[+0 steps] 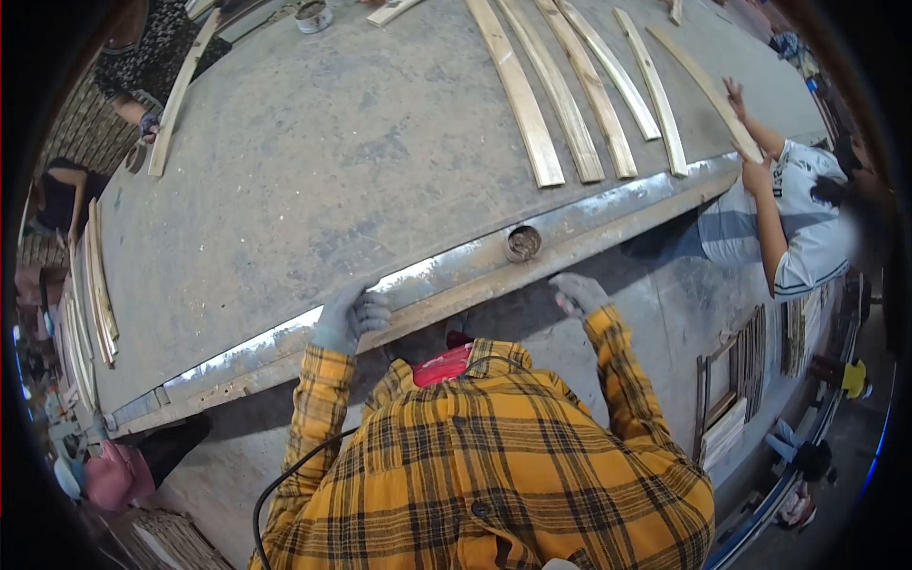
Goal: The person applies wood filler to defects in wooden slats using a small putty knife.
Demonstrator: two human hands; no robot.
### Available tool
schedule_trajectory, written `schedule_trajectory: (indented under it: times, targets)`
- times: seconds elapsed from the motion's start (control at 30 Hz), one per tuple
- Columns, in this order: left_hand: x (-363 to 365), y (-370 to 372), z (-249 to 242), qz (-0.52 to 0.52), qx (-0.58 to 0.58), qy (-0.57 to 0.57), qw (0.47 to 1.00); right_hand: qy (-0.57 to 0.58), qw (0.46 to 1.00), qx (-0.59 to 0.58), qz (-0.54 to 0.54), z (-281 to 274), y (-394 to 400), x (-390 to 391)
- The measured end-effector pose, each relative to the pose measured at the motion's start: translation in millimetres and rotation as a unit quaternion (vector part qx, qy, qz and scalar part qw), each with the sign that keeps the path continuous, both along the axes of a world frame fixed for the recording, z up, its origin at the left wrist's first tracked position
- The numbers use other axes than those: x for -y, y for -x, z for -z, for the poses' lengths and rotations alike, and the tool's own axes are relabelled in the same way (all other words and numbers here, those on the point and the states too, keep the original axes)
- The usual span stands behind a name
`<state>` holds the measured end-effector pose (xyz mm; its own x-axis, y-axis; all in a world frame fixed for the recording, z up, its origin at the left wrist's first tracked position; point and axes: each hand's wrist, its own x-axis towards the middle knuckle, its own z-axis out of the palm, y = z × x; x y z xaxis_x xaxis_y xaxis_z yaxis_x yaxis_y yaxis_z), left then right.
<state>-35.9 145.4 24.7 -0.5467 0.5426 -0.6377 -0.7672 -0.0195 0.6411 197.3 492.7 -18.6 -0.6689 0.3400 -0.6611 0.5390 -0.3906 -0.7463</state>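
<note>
My left hand (351, 317), in a grey glove, is at the metal-edged front of the large table (285, 180). Its fingers point right, loosely bent and apart, with nothing seen in them. Off the table's front edge hangs my right hand (580, 294), also gloved in grey; thumb and fingers are parted and hold nothing visible. Between and beyond the hands, a round tin (523, 243) with brown stuff inside is on the metal edge strip (432, 275). The nearest wood strips (560, 123) lie side by side farther back.
At right, a person in a white shirt (803, 204) holds a long wood strip (708, 90). Another person's hand (149, 126) at upper left touches a strip (183, 100). More strips (99, 290) lie along the left side. A can (313, 16) stands at the back.
</note>
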Motion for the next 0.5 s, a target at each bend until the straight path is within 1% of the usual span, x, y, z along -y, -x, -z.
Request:
schedule_trajectory:
  times: [0.03, 0.1, 0.13, 0.2, 0.27, 0.33, 0.37, 0.4, 0.43, 0.47, 0.5]
  targets:
    - [-6.7, 1.0, -1.3, 0.006, 0.003, 0.004, 1.000, 0.004, 1.000, 0.003, 0.006, 11.5, 1.7, -0.1]
    - [-15.8, 3.5, -3.7, 0.026, 0.001, -0.002, 1.000, 0.013, 0.997, -0.017, 0.069, 34.3, 1.7, 4.4]
    - [-19.4, 2.2, -5.1, 0.033, 0.006, 0.003, 0.999, 0.018, 0.997, -0.012, 0.077, 38.1, -6.1, 9.8]
    - [-23.3, -6.6, -4.7, 0.038, -0.018, 0.033, 0.999, 0.032, 0.991, -0.048, 0.118, 34.3, -17.7, 20.0]
    - [-27.0, -18.6, -3.6, 0.040, -0.019, 0.048, 0.998, 0.024, 0.991, -0.054, 0.117, 25.9, -28.3, 26.1]
    - [-35.4, -27.3, 0.7, 0.059, -0.025, 0.115, 0.991, 0.034, 0.993, -0.014, 0.109, 22.1, -27.8, 24.5]
    - [-42.0, -33.4, 1.2, 0.058, -0.030, 0.119, 0.991, 0.038, 0.993, -0.013, 0.107, 18.9, -23.7, 23.6]
    - [-51.9, -37.0, 0.7, 0.058, -0.028, 0.125, 0.990, 0.008, 0.994, -0.044, 0.104, 17.1, -17.5, 23.8]
    - [-66.0, -38.6, 0.6, 0.103, -0.082, 0.144, 0.981, -0.022, 0.992, -0.073, 0.102, 15.1, -14.1, 24.5]
    - [-78.4, -41.6, 1.8, 0.146, -0.135, 0.160, 0.967, -0.019, 0.992, -0.069, 0.102, 12.2, -11.6, 25.1]
    - [-87.4, -46.5, 4.5, 0.145, -0.131, 0.162, 0.967, -0.025, 0.995, -0.039, 0.088, 8.7, -8.0, 25.0]
